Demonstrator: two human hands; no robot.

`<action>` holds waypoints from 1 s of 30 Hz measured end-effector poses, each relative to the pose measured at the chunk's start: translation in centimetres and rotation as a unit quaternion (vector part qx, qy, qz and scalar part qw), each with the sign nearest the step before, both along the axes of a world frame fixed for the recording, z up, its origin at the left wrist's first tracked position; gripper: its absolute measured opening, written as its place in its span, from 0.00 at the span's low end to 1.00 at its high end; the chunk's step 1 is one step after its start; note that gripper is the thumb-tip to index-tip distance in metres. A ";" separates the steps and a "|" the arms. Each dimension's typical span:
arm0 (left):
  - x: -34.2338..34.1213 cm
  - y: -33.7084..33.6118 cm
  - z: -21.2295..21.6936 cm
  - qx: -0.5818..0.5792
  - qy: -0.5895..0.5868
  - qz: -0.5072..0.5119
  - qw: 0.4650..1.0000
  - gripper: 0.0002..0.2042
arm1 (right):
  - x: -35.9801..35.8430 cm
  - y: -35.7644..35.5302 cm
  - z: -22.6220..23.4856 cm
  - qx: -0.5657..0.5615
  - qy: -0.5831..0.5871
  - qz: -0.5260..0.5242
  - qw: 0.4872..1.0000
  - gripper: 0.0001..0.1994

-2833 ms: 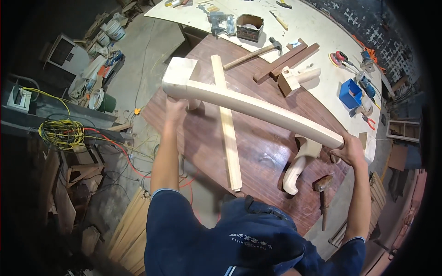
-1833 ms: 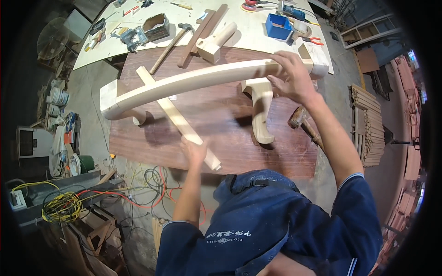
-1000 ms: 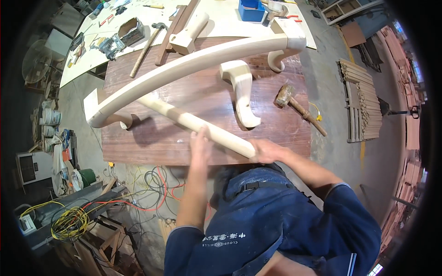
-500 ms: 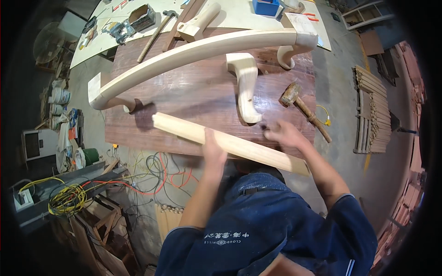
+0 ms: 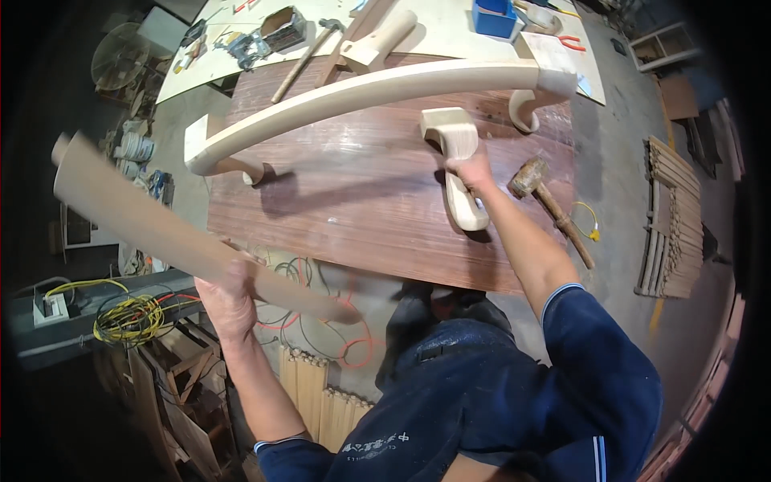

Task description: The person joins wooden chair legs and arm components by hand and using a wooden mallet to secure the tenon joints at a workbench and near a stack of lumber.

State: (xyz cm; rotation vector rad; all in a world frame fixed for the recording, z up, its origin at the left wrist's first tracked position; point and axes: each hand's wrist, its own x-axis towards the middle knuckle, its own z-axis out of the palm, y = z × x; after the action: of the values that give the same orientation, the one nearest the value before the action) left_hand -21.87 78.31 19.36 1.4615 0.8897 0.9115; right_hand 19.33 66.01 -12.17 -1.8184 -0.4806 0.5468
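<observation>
Swung the tenoned wooden rail [image 5: 152,210] out past the left edge of the counter [image 5: 361,221] since the earlier frame, and brought the right hand [image 5: 472,172] onto the curved wooden leg [image 5: 451,131]. Gripping the rail in the left hand [image 5: 228,302], with fingers closed round it and forearm angled up and leftward. Reaching forward with the right arm, clasping the leg's middle on the counter, near the mallet [image 5: 530,176].

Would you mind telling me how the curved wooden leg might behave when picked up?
The curved wooden leg should probably be stiff, being thick wood. Its wide end looks bulkier than the slimmer foot, so that end may feel heavier. Its bent shape suggests rocking rather than rolling.
</observation>
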 end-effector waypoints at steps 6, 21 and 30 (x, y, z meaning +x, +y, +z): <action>3.5 -1.5 -3.7 0.039 0.372 -0.178 0.910 0.23 | -2.2 -10.5 6.2 -0.001 0.177 0.073 0.982 0.39; 10.9 -4.4 -6.1 0.027 0.453 -0.382 0.805 0.27 | -3.6 -20.4 18.7 0.053 0.092 0.027 0.994 0.48; 11.1 -5.7 -4.5 0.077 0.411 -0.404 0.813 0.27 | -2.9 -23.3 20.7 0.090 0.053 0.029 0.994 0.53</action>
State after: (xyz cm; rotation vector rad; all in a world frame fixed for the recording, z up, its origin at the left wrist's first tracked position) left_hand -10.76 72.60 14.91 2.1659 0.6525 -0.3520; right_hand 16.40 42.68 8.48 -1.5996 -0.4953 0.6179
